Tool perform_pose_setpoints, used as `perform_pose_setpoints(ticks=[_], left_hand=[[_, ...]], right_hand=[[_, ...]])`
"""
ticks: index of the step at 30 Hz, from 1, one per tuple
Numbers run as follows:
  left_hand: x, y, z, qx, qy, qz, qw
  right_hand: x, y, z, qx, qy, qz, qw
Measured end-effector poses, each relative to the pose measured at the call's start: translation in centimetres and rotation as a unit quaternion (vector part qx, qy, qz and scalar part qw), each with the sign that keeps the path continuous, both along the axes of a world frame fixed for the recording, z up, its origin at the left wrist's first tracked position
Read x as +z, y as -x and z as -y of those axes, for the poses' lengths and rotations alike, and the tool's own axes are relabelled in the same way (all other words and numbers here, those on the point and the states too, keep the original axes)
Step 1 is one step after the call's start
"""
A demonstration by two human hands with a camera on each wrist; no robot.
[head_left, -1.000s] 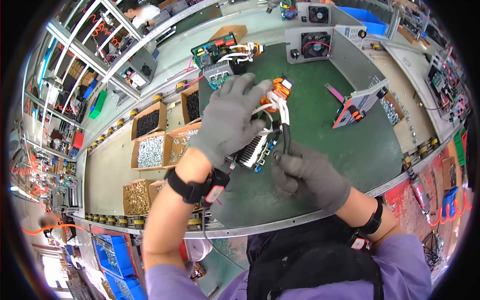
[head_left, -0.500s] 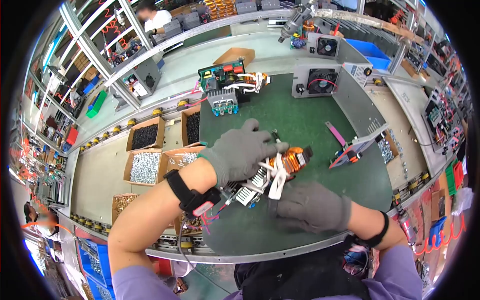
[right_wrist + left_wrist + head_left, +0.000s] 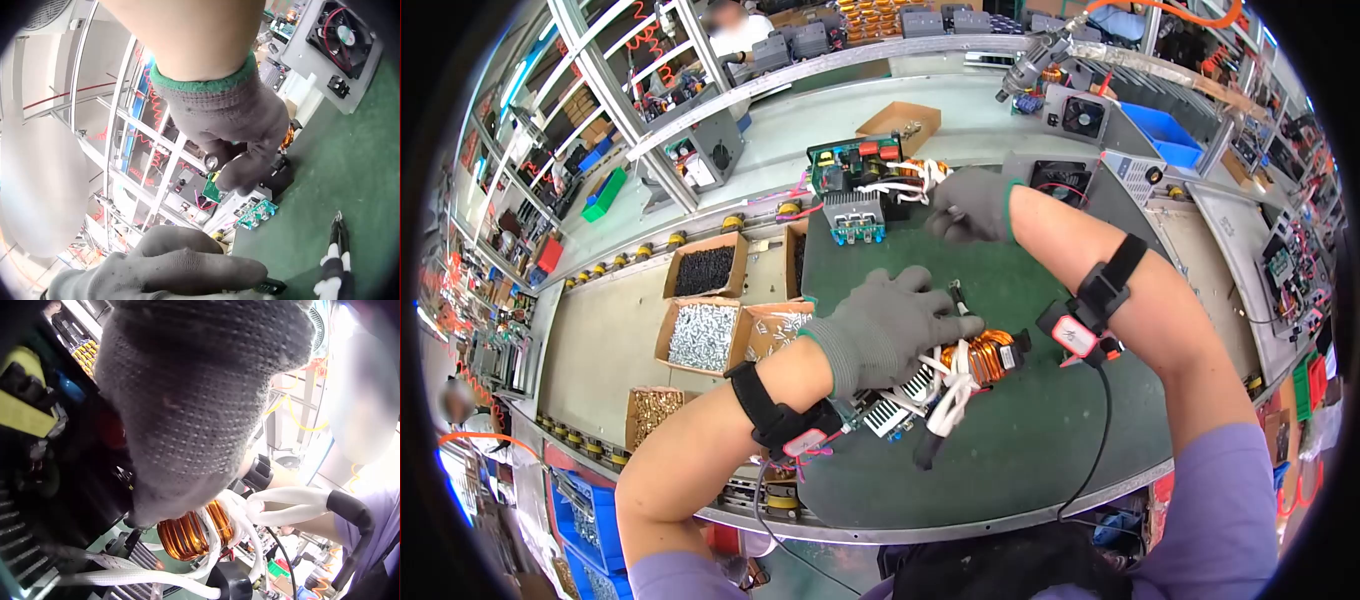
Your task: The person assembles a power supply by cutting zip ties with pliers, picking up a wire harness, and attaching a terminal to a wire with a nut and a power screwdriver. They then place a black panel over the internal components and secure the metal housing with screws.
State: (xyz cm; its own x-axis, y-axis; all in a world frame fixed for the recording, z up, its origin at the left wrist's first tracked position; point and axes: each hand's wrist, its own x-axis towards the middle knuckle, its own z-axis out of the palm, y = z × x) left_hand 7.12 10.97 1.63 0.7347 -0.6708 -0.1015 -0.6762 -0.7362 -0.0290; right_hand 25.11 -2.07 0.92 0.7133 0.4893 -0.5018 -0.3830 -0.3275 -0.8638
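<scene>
Just left of the copper coil (image 3: pixel 995 360), on the green tabletop (image 3: pixel 1050 460), the left hand (image 3: pixel 880 328) lies over a finned circuit unit (image 3: pixel 890 412), its gloved fingers outstretched and spread wide, their undersides hidden. White cables (image 3: pixel 950 402) lie against the coil and run from it toward the person, ending in a black sleeve (image 3: pixel 925 452). Beyond the coil, the right hand (image 3: pixel 972 205) is just beside a second circuit unit (image 3: pixel 855 212); its fingers are curled in, narrow, and I cannot tell whether they hold or touch anything. Beyond the coil and to its right is a black fan (image 3: pixel 345 37); well to the coil's left sits a cardboard box (image 3: pixel 700 367) of silver screws.
</scene>
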Motion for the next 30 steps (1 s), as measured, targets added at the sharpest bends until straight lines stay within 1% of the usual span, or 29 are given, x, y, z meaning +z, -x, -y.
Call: perform_pose_setpoints(ticks=[1,3,5,6,7,9,10,12,13,14,15,16,17,18,19,20,21,22,23,25,26,27,28,29,30], left_hand=[[0.1,0.2,-0.4,-0.003,0.003,0.003,1.0],[0.1,0.4,-1.2,-0.011,0.009,0.008,1.0],[-0.3,0.7,-2.6,-0.022,0.036,0.041,0.998],[0.1,0.9,-2.9,-0.006,0.018,0.02,1.0],[-0.3,1.1,-3.5,-0.012,0.025,0.042,0.999],[-0.1,1.8,-3.9,-0.025,0.011,0.043,0.999],[0.3,2.1,-3.9,-0.036,0.019,0.019,0.999],[1.3,2.8,-3.4,-0.048,0.0,0.008,0.999],[1.8,2.9,-3.1,-0.053,-0.019,0.003,0.998],[2.4,2.8,-2.8,-0.042,-0.005,-0.031,0.999],[3.7,2.6,-2.3,-0.043,-0.023,-0.055,0.997],[4.7,2.5,-1.8,-0.035,-0.024,-0.09,0.995],[5.6,2.4,-1.4,-0.025,-0.025,-0.128,0.991],[6.4,2.0,-0.8,-0.026,-0.03,-0.13,0.991],[7.1,1.5,0.3,-0.037,0.038,-0.101,0.993],[7.4,1.1,1.3,-0.049,0.105,-0.071,0.991],[7.1,0.9,2.4,-0.05,0.101,-0.073,0.991],[6.4,0.6,3.6,-0.065,0.112,-0.048,0.99],[5.6,0.1,4.5,-0.081,0.124,-0.022,0.989],[4.0,-1.0,5.4,-0.106,0.111,-0.012,0.988],[3.4,-1.4,5.6,-0.097,0.119,-0.039,0.987],[3.4,-1.5,6.0,-0.088,0.127,-0.068,0.986],[3.7,-1.4,6.1,-0.086,0.115,-0.068,0.987],[3.9,-1.3,6.0,-0.094,0.112,-0.07,0.987],[4.0,-1.3,5.7,-0.078,0.119,-0.095,0.985]], right_hand=[[0.1,0.0,1.0,-0.043,0.003,0.006,0.999],[0.5,2.0,4.0,-0.027,-0.016,0.011,0.999],[4.2,8.3,6.7,0.071,0.112,0.081,0.988],[3.9,10.2,8.3,0.096,0.109,0.12,0.982],[3.5,12.0,10.1,0.12,0.105,0.16,0.974],[3.0,16.1,13.6,0.084,0.056,0.076,0.992],[3.1,17.8,14.4,0.078,0.056,0.072,0.993],[3.0,20.9,15.8,-0.023,-0.057,0.03,0.998],[1.6,21.7,16.1,-0.031,-0.058,0.028,0.997],[-0.7,22.1,16.0,-0.043,-0.198,-0.076,0.976],[-2.1,22.9,15.7,-0.052,-0.334,-0.178,0.924],[-1.2,24.1,14.4,-0.114,-0.42,-0.213,0.875],[-1.7,24.3,14.3,-0.115,-0.424,-0.215,0.872],[-2.8,24.2,14.1,-0.042,-0.496,-0.225,0.838],[-3.7,24.2,13.8,0.031,-0.563,-0.234,0.792],[-4.3,24.0,13.3,0.028,-0.568,-0.235,0.788],[-4.6,23.6,12.7,0.045,-0.605,-0.234,0.759],[-4.6,23.3,12.3,0.062,-0.641,-0.231,0.73],[-4.3,23.3,11.9,0.061,-0.643,-0.227,0.729],[-3.8,23.5,11.3,-0.017,-0.629,-0.229,0.742],[-3.6,23.5,11.3,-0.057,-0.621,-0.23,0.747],[-3.7,23.7,11.5,-0.062,-0.624,-0.226,0.746],[-3.8,23.9,11.6,-0.083,-0.506,-0.169,0.842],[-3.9,24.1,11.6,-0.105,-0.374,-0.109,0.915],[-2.9,24.5,11.4,-0.142,-0.242,-0.03,0.959]])
